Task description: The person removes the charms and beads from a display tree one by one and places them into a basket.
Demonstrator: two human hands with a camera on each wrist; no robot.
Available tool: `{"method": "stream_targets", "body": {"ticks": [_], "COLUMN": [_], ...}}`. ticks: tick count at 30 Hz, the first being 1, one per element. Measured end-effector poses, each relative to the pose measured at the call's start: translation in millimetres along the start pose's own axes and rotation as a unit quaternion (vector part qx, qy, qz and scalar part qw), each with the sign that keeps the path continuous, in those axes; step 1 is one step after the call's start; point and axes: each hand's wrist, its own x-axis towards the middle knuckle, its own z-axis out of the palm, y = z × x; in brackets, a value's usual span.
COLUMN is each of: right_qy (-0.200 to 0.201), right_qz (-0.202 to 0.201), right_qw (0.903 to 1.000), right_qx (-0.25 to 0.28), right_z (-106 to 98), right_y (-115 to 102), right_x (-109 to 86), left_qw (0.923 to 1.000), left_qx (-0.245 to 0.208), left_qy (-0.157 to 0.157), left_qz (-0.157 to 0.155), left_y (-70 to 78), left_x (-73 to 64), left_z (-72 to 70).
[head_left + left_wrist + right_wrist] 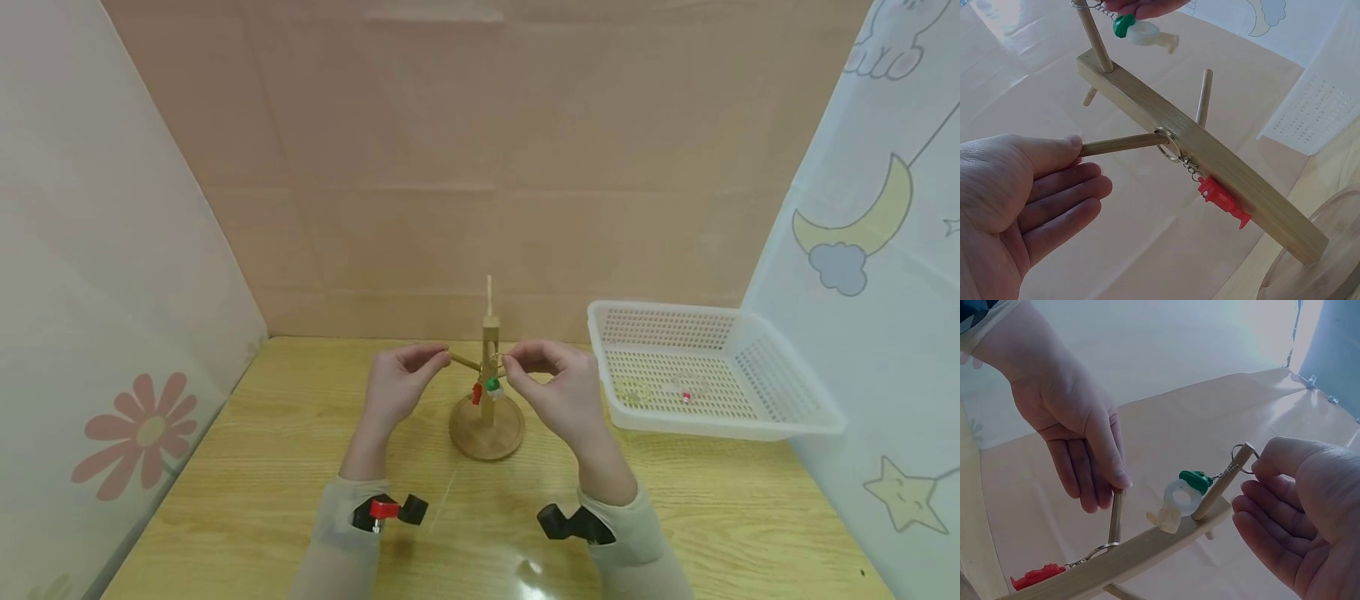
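A wooden stand with a square post (1147,106), several round pegs and a round base (487,447) stands in front of me. My left hand (397,383) pinches the outer end of one peg (1122,145) between thumb and index finger. On that peg, close to the post, hangs a red figure keychain (1225,201) by its metal ring. My right hand (558,387) pinches the metal ring (1233,456) of a green-and-white keychain (1196,481). This ring is around the tip of another peg, and the charm dangles alongside it.
To the right stands a white perforated plastic basket (720,428). Inside it lie a pale yellow item (633,392) and a clear item with a small pink-red piece (686,397). Fabric panels enclose the wooden table (300,450) at the back and both sides.
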Motion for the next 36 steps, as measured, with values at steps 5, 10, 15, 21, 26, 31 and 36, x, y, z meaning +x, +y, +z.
{"method": "stream_targets", "body": {"ticks": [5,10,15,21,26,31,36], "right_qy": [0.001,-0.001,-0.004,-0.008,-0.006,-0.002,-0.002], "right_qz": [-0.012,-0.023,-0.029,-0.031,-0.033,-0.029,-0.026], "right_qw": [0.9999,0.9997,0.9996,0.9995,0.9994,0.9995,0.9996], "right_qx": [-0.005,-0.006,-0.003,-0.007,-0.01,-0.01,-0.013], "right_z": [-0.7,-1.5,-1.7,-1.8,-4.5,-7.0,-9.2], "right_y": [-2.7,-4.4,-6.3,-8.6,-6.8,-4.9,-2.7], "right_x": [0.0,-0.1,0.9,3.4,2.3,1.4,0.2], "left_qw": [1.0,1.0,1.0,0.9999,0.9999,0.9998,0.9997], "left_qx": [-0.002,-0.004,-0.002,0.007,0.015,0.018,0.024], "left_qy": [0.003,0.003,0.003,0.009,0.002,0.0,0.003], "left_qz": [0.0,-0.001,-0.008,-0.006,0.001,0.001,0.004], "left_y": [0.7,1.6,3.0,6.1,5.9,4.9,4.6], "left_x": [0.5,1.0,1.3,1.9,2.0,1.0,-0.1], "left_z": [-1.1,-2.0,-4.1,-6.4,-5.0,-1.7,0.4]}}
